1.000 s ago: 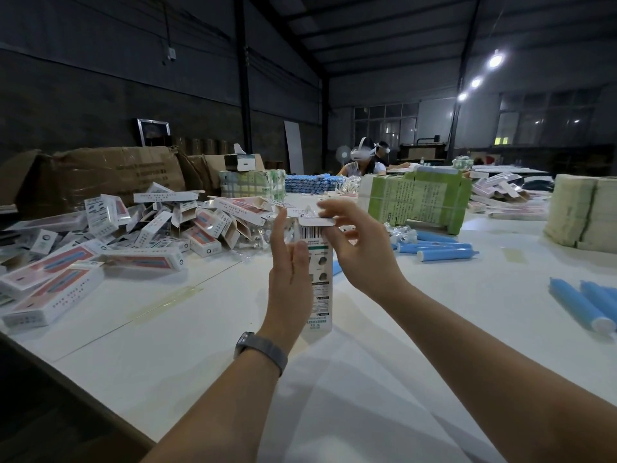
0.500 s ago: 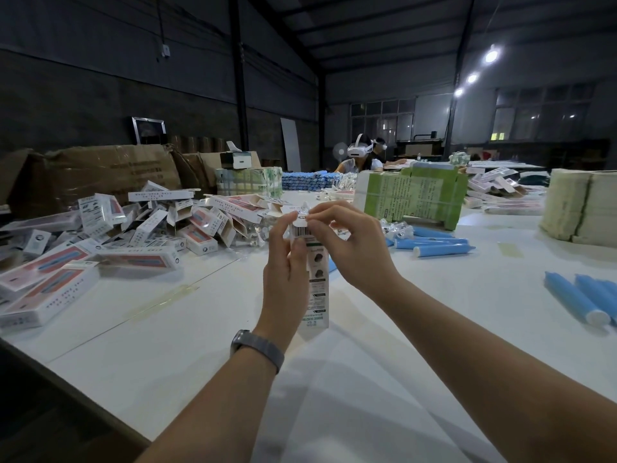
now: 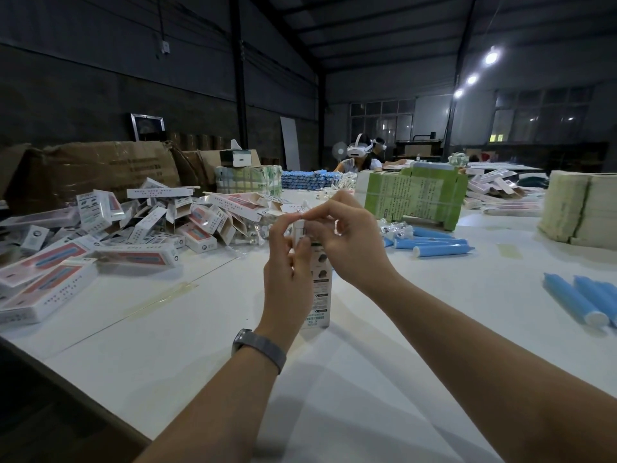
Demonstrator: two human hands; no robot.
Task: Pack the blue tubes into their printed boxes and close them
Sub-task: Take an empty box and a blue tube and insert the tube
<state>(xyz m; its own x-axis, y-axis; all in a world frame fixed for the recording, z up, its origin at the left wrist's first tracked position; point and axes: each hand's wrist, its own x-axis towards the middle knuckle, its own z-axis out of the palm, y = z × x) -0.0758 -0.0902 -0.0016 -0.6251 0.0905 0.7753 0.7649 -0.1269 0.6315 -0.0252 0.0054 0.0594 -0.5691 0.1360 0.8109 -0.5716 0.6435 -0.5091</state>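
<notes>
White worktable (image 3: 200,349) in a dim warehouse: left hand (image 3: 287,279) grips the upright white printed carton (image 3: 319,295); right hand (image 3: 350,242) pinches its top flap.

Open table (image 3: 207,355) is left in front. The left's blocked by a box pile (image 3: 110,235), the right by blue tubes (image 3: 581,300).

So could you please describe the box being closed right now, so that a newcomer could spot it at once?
Start at the white table and look to its middle, in front of the heap of boxes on the left. There one box stands upright on its end, gripped by the left hand while the right hand pinches its top flap. It alone stands on end in hands; the others lie flat.
</notes>
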